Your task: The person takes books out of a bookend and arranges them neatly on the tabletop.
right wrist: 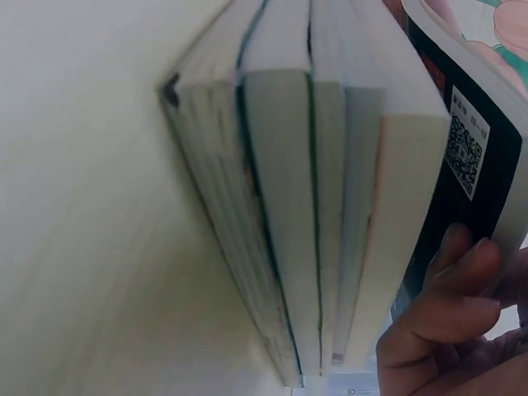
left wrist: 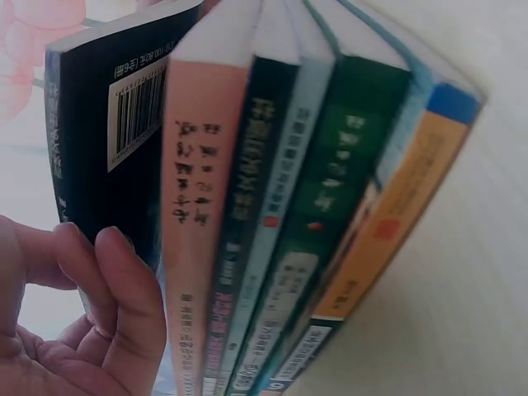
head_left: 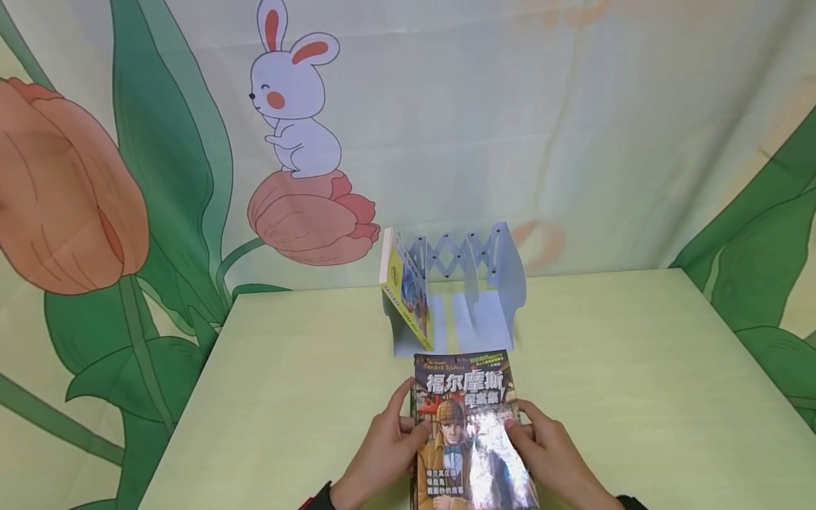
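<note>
Both hands hold a book with a detective in a checked cap on its cover (head_left: 451,439), one at each long side. My left hand (head_left: 387,443) grips its left edge with the thumb on the cover. On the opposite edge my right hand (head_left: 553,450) does likewise. The book's black back, with a barcode, shows in the left wrist view, tilted up off a stack of several books (left wrist: 355,132). Pink, dark, light blue, green and orange spines face the left wrist camera; their page edges (right wrist: 285,148) face the right one. From the head, the held book mostly hides the stack.
Just beyond the held book stands a pale blue expanding book rack (head_left: 487,312) with upright dividers. A yellow-edged book (head_left: 408,290) leans in its left compartment. Behind the pale green table (head_left: 287,368) hangs a curtain (head_left: 446,106) printed with a rabbit and tulips.
</note>
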A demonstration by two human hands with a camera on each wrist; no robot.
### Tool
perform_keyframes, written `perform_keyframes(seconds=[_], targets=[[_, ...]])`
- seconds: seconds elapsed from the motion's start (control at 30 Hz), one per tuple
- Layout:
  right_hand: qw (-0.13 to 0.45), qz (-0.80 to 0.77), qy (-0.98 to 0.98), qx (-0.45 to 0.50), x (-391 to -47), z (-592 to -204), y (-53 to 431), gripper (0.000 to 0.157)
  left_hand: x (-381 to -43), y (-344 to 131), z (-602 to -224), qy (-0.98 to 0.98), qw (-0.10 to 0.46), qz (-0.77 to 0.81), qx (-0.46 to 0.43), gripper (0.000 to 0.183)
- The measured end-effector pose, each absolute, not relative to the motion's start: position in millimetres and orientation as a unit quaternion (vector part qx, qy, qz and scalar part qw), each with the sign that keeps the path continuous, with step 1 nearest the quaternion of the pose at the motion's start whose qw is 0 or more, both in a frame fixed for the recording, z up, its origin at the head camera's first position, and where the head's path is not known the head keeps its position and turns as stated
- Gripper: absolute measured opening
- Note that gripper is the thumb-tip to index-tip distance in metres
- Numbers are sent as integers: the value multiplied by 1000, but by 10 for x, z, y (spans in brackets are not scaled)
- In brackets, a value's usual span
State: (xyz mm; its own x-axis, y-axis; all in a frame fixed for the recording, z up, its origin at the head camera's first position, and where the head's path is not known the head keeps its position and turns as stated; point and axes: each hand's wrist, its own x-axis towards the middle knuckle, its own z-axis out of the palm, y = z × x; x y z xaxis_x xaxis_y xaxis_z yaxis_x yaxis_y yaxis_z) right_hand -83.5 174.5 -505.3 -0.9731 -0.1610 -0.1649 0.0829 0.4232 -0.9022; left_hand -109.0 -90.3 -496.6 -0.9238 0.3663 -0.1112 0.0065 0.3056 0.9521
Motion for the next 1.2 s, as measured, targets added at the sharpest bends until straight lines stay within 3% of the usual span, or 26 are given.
perform_keyframes(seconds=[0.33,0.8,1.2], targets=[[72,-387,919,14,-888,-5012,1735,52,-1131,-936,-5020,878,52,462,116,49],[-91,-383,918,-45,-893,-4902,1828,39,-1180,-1025,-4953,882,27,453,124,38],[-163,-387,904,-86,-925,-4769,1815,51,-1400,-1122,-4705,879,-34,465,95,37]])
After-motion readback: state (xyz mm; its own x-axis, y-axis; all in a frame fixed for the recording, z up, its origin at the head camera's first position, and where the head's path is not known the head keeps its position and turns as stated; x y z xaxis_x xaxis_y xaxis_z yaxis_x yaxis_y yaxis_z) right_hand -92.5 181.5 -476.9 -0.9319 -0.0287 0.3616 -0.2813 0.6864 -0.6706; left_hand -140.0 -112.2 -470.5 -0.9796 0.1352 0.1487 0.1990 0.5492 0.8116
